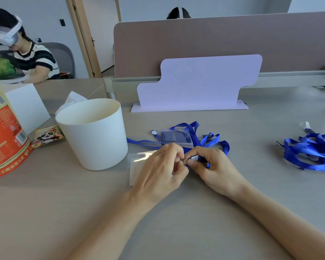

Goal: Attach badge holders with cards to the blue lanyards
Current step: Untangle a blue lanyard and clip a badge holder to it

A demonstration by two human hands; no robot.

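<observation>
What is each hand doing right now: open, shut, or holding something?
Left hand: fingers curled, apparently pinching the clear plastic badge holder by its edge.
Right hand: fingers pinch the white clip of a blue ribbon lanyard.

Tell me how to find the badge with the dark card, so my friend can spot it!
Look at the big white bucket on the table's left side. Just right of it lies a loose blue lanyard with a clear badge holder among its loops. Its card is dark blue, while the second holder under the left hand looks pale.
</observation>
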